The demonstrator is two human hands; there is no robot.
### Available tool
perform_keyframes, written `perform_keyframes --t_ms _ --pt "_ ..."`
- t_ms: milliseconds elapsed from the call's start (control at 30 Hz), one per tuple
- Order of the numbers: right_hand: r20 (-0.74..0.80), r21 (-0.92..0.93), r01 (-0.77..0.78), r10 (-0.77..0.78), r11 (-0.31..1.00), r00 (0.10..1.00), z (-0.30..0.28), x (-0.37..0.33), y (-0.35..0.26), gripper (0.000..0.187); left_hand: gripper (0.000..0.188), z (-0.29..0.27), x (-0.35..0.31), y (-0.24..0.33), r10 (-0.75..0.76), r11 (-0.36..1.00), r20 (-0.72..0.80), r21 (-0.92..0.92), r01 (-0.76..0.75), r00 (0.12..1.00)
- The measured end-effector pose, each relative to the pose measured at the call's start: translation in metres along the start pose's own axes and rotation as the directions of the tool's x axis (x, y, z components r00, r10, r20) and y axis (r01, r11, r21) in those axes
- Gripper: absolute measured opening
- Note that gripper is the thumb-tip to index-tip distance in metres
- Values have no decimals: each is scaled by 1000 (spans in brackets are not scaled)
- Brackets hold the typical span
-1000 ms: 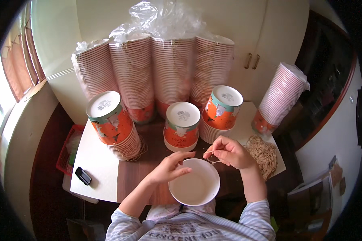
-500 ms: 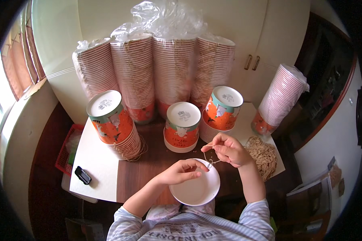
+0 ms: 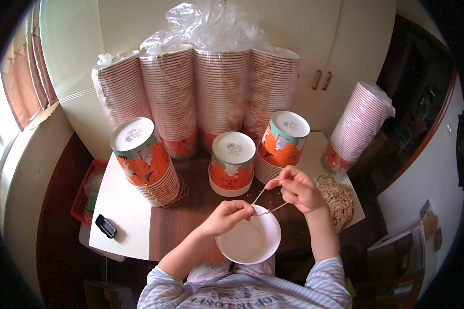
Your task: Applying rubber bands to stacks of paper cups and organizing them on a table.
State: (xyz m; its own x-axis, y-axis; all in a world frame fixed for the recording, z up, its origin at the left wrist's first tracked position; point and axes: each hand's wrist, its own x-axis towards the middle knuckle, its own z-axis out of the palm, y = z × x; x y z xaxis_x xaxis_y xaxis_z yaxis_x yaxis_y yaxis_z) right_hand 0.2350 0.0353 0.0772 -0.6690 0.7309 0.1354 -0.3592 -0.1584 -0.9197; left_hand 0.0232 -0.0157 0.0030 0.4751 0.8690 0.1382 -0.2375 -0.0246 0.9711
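Observation:
A thin tan string [image 3: 262, 196] is stretched between my two hands. My left hand [image 3: 228, 216] pinches one end of it over the rim of a white paper bucket [image 3: 248, 252], whose open mouth faces up near my lap. Higher and to the right, my right hand [image 3: 300, 191] is closed on the string, which makes a narrow loop from its fingers to my left fingertips. Just beyond my hands an orange paper bucket [image 3: 232, 177] stands upside down on the dark table. Beside my right wrist lies a tangled bundle of tan strings [image 3: 336, 203].
Upside-down bucket stacks stand at left [image 3: 149, 167] and right [image 3: 282, 147]. Tall plastic-wrapped stacks [image 3: 219, 92] line the back, with another wrapped stack [image 3: 358, 123] at far right. A small black case [image 3: 106, 226] lies left. A red basket [image 3: 82, 198] sits beyond the left table edge.
My left hand has drawn back slightly and closed from loosely spread fingers into a pinch. My right hand has risen a little, and the string between them is now pulled straighter.

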Motion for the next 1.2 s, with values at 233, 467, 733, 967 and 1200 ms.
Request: perform_keyframes --t_ms 233,467,733,967,1200 --pt "-138 -136 24 -43 990 990 -14 -13 -6 4 22 -25 -14 1 -51 999 -40 10 51 998" --pt "-154 -188 -24 -6 982 988 -27 -21 3 5 21 -36 -26 8 -44 990 -95 126 56 995" --pt "-81 -677 -98 59 729 995 -21 -22 25 19 14 -40 -40 17 -181 824 -184 507 252 966" --pt "149 -773 82 54 629 987 31 7 71 36 12 -28 -32 18 103 592 -12 804 -52 995" --pt "107 -787 68 26 613 994 36 17 94 23 13 -32 -39 14 132 617 -43 786 -48 990"
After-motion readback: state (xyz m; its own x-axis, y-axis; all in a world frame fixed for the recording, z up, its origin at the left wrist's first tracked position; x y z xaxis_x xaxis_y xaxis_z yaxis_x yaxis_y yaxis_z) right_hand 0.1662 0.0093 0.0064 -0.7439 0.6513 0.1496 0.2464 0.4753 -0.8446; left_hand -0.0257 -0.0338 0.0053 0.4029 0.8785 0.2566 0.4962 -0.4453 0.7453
